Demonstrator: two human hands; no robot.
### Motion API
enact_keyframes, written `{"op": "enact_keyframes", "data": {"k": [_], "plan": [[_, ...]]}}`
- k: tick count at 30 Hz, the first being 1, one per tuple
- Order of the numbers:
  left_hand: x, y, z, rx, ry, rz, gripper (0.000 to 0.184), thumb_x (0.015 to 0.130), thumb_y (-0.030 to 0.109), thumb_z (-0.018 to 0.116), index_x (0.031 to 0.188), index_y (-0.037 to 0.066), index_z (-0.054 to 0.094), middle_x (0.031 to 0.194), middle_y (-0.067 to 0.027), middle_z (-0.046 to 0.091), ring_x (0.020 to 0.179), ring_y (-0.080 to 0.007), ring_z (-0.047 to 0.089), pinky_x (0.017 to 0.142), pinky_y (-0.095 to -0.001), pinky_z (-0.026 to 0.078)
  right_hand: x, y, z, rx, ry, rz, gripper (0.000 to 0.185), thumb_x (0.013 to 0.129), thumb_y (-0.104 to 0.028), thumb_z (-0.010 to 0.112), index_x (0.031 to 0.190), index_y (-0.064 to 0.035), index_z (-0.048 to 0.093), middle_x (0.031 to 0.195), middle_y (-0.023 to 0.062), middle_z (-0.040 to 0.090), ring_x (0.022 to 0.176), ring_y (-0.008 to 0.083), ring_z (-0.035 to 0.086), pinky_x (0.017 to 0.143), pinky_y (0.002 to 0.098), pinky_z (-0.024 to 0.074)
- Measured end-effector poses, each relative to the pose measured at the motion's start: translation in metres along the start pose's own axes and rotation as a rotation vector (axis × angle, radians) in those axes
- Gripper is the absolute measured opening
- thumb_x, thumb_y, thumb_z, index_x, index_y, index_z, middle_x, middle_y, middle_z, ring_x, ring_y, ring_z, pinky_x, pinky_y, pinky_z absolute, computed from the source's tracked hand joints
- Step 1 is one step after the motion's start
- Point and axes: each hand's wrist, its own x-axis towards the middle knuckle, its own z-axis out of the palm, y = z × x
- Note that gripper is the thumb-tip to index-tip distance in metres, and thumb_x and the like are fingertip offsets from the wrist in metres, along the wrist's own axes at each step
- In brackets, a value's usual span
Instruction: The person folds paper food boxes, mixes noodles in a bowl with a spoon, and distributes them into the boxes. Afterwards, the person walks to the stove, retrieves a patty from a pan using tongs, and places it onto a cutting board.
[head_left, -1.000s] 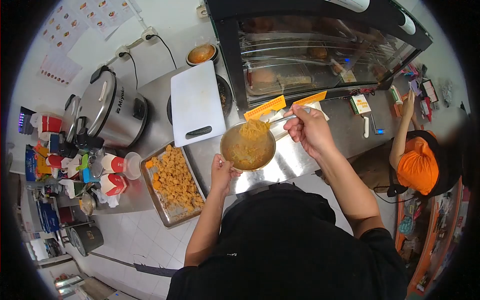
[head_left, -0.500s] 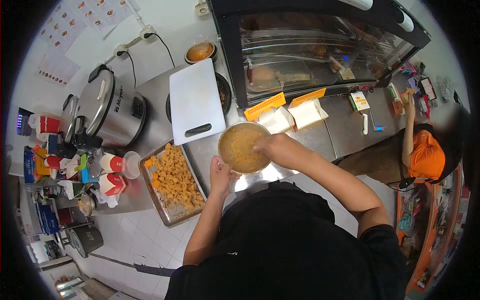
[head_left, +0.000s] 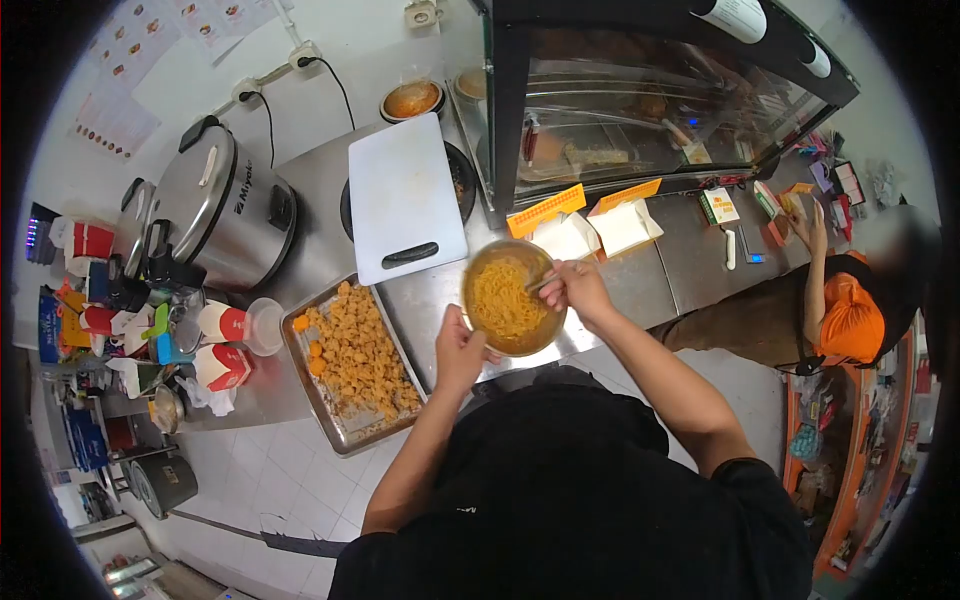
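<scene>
A metal bowl (head_left: 543,332) of yellow noodles (head_left: 505,295) is in front of me, tilted so its inside faces me. My left hand (head_left: 462,352) grips the bowl's left rim, fingers closed with the thumb over the edge. In my right hand (head_left: 580,291) is the handle of a metal utensil (head_left: 541,284), pinched at the bowl's right side. Its working end sits in the bowl, and I cannot make out whether it is a spoon or a fork. Just behind the bowl stand two open paper boxes (head_left: 625,228) with yellow-orange lids.
A white cutting board (head_left: 405,200) lies across a dark round pan (head_left: 466,180). Left of the bowl is a metal tray (head_left: 345,446) of fried pieces. A large cooker (head_left: 200,215), a glass display case (head_left: 640,120) and a person in orange (head_left: 850,312) are around the counter.
The bowl has shifted slightly right and tips more toward me, showing the noodles clearly. My right hand has drawn back toward the rim, exposing the utensil. The other person's hands have moved.
</scene>
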Motion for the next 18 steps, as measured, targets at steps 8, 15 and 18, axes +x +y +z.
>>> {"op": "enact_keyframes", "data": {"k": [8,15,18], "plan": [[0.002,-0.013,-0.015,-0.053,-0.039,-0.060,0.019,0.090,-0.010,0.047,0.096,0.006,0.037,0.081,-0.0149,0.065,0.056,-0.0197,0.067,0.044,-0.0295,0.057,-0.027,-0.006,0.006,0.259,0.091,0.039,0.034,0.108,-0.028,0.050,0.100,0.0028,0.062,0.073,0.0123,0.070,0.054,0.0128,0.059,0.049,0.0252,0.0473],[0.004,-0.007,-0.004,-0.169,0.000,-0.078,0.019,0.093,-0.008,0.047,0.100,0.007,0.039,0.084,-0.0147,0.067,0.058,-0.0209,0.069,0.044,-0.0295,0.058,-0.022,-0.036,-0.012,0.363,-0.014,0.029,0.033,0.108,-0.029,0.051,0.101,0.0014,0.063,0.074,0.0114,0.070,0.054,0.0122,0.059,0.050,0.0239,0.0467],[0.006,-0.008,0.012,-0.189,0.054,-0.060,0.017,0.094,-0.006,0.048,0.101,0.007,0.040,0.084,-0.0147,0.067,0.058,-0.0208,0.069,0.044,-0.0294,0.058,-0.015,-0.057,-0.031,0.377,-0.081,-0.032,0.033,0.108,-0.029,0.051,0.103,0.0014,0.062,0.074,0.0116,0.070,0.055,0.0121,0.060,0.051,0.0236,0.0472]]}}
